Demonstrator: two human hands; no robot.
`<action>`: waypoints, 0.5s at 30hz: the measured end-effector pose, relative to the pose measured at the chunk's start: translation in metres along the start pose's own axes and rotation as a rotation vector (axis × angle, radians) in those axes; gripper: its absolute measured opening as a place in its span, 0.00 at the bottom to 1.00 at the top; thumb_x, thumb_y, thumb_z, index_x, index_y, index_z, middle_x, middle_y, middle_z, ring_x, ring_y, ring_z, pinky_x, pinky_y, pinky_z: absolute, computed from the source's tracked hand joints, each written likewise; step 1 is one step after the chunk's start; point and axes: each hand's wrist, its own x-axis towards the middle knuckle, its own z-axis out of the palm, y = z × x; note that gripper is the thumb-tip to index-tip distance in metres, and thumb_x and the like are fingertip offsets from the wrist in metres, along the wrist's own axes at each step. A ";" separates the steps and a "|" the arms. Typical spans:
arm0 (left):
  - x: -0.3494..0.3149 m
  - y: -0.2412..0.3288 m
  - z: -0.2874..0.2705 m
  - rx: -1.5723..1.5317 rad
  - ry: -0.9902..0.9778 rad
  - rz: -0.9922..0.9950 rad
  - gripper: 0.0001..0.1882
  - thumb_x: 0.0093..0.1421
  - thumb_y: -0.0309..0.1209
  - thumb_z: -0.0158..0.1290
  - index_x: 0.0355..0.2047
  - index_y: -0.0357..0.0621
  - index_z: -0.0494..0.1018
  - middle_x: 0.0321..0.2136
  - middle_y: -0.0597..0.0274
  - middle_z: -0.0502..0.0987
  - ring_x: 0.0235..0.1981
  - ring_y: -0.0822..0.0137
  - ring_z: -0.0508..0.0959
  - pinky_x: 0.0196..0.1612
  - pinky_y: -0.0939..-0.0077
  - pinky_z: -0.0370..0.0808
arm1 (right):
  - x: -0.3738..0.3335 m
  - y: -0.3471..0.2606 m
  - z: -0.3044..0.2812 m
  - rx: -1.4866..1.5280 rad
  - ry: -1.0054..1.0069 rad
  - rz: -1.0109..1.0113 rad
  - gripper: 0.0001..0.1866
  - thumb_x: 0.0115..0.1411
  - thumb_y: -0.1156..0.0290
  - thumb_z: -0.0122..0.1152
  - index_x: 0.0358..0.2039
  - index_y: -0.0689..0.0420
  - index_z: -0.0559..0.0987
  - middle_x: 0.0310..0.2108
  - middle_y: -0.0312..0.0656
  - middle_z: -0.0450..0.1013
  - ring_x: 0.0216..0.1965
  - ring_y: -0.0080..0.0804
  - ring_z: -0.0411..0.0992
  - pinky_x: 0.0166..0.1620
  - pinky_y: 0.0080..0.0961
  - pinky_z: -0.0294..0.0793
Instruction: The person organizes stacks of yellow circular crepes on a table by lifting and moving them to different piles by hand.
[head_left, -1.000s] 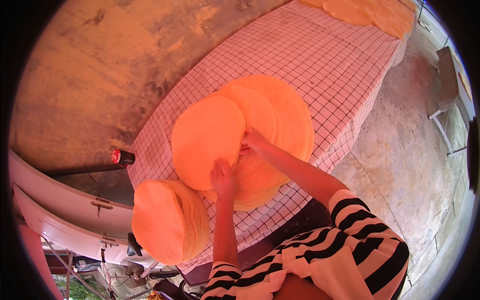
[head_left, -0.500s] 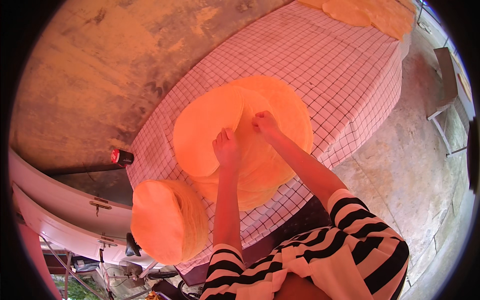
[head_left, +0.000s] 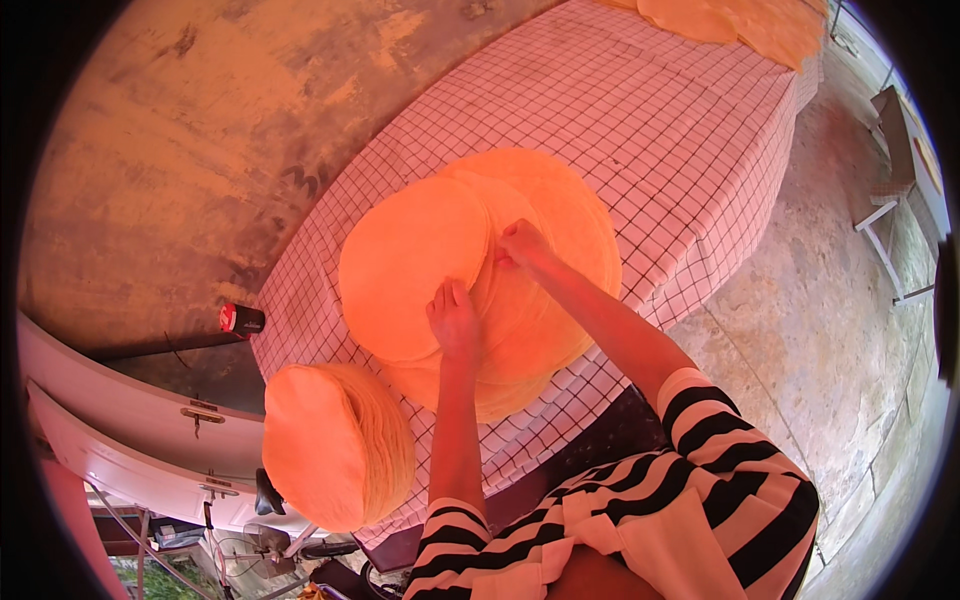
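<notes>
A wide pile of thin round sheets (head_left: 570, 230), tinted orange by the light, lies fanned out on the table. Its uppermost round sheet (head_left: 415, 265) overlaps the pile's left side. My left hand (head_left: 454, 318) is closed, fingertips pinched at the lower right edge of that sheet. Farther up the same edge, my right hand (head_left: 524, 246) is closed too, thumb and finger pinching at the sheet's rim. The exact hold of the fingertips is partly hidden. Left of my left forearm stands a thick stack of similar sheets (head_left: 315, 445).
A checked cloth (head_left: 650, 150) covers the long table. More flat sheets (head_left: 740, 25) lie at its far end. A small red and black can-like object (head_left: 242, 319) sits by the left edge. White panels with latches (head_left: 140, 390) stand at left, a bench-like frame (head_left: 895, 200) at right.
My left hand has slid a little down the sheet's edge, and my right hand has shifted slightly left. The distance between them has grown a bit.
</notes>
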 end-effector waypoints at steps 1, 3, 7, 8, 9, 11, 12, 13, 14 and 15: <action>0.001 0.002 -0.002 -0.020 0.002 -0.004 0.14 0.51 0.23 0.48 0.40 0.35 0.65 0.41 0.48 0.73 0.43 0.55 0.73 0.39 0.59 0.68 | -0.002 -0.001 0.000 -0.018 -0.012 -0.006 0.10 0.54 0.74 0.53 0.35 0.62 0.65 0.29 0.45 0.70 0.27 0.32 0.75 0.24 0.23 0.75; 0.002 0.007 -0.005 -0.031 0.020 -0.005 0.16 0.50 0.24 0.51 0.40 0.35 0.65 0.40 0.47 0.73 0.42 0.54 0.73 0.39 0.59 0.67 | -0.005 -0.004 0.006 0.054 -0.010 0.006 0.09 0.54 0.75 0.50 0.35 0.64 0.65 0.27 0.46 0.70 0.25 0.32 0.74 0.24 0.24 0.75; 0.002 0.014 -0.010 0.038 0.063 0.009 0.18 0.48 0.25 0.53 0.40 0.34 0.65 0.39 0.47 0.73 0.41 0.53 0.74 0.38 0.60 0.68 | -0.009 -0.010 0.016 0.108 -0.023 0.000 0.12 0.56 0.75 0.51 0.40 0.63 0.65 0.33 0.47 0.69 0.28 0.35 0.75 0.26 0.26 0.77; 0.003 0.013 -0.012 0.064 0.070 0.013 0.18 0.48 0.26 0.53 0.40 0.33 0.65 0.39 0.47 0.73 0.40 0.53 0.74 0.38 0.60 0.68 | -0.012 -0.010 0.018 0.177 -0.053 -0.014 0.13 0.56 0.75 0.51 0.40 0.63 0.64 0.33 0.47 0.69 0.29 0.35 0.75 0.28 0.27 0.77; 0.009 0.006 -0.016 0.053 -0.024 -0.042 0.18 0.48 0.25 0.53 0.40 0.33 0.65 0.38 0.47 0.73 0.39 0.53 0.74 0.38 0.61 0.69 | -0.014 -0.007 0.017 0.243 -0.076 -0.027 0.13 0.56 0.75 0.51 0.41 0.63 0.64 0.33 0.47 0.69 0.30 0.36 0.75 0.29 0.28 0.77; 0.032 -0.022 -0.038 0.033 -0.210 -0.155 0.17 0.48 0.23 0.52 0.39 0.32 0.66 0.37 0.47 0.73 0.38 0.54 0.74 0.37 0.62 0.69 | -0.012 0.000 0.011 0.308 -0.072 -0.048 0.14 0.56 0.75 0.52 0.42 0.63 0.64 0.33 0.47 0.69 0.32 0.36 0.74 0.31 0.29 0.77; 0.041 -0.028 -0.049 0.035 -0.110 -0.110 0.16 0.49 0.23 0.51 0.39 0.32 0.66 0.36 0.48 0.73 0.38 0.54 0.74 0.36 0.62 0.69 | -0.006 0.009 0.003 0.307 -0.034 -0.055 0.14 0.55 0.75 0.53 0.42 0.64 0.64 0.33 0.47 0.69 0.33 0.36 0.74 0.32 0.30 0.77; 0.049 -0.035 -0.063 0.047 -0.010 -0.071 0.15 0.49 0.22 0.50 0.39 0.32 0.66 0.36 0.48 0.74 0.38 0.55 0.74 0.36 0.63 0.70 | -0.004 0.012 -0.001 0.309 -0.006 -0.061 0.15 0.55 0.75 0.54 0.42 0.64 0.64 0.33 0.48 0.70 0.33 0.36 0.73 0.33 0.30 0.77; 0.053 -0.038 -0.068 0.057 0.090 -0.032 0.14 0.49 0.21 0.49 0.39 0.32 0.66 0.35 0.49 0.74 0.38 0.55 0.74 0.36 0.63 0.70 | -0.003 0.016 -0.006 0.320 -0.019 -0.029 0.15 0.55 0.75 0.54 0.41 0.64 0.64 0.33 0.48 0.70 0.33 0.36 0.73 0.33 0.29 0.77; 0.049 -0.038 -0.066 0.080 0.104 0.018 0.14 0.50 0.21 0.49 0.39 0.33 0.66 0.35 0.49 0.74 0.38 0.55 0.74 0.36 0.63 0.70 | -0.005 0.016 -0.006 0.330 -0.041 0.003 0.15 0.55 0.75 0.55 0.41 0.64 0.64 0.34 0.48 0.70 0.33 0.36 0.73 0.32 0.29 0.77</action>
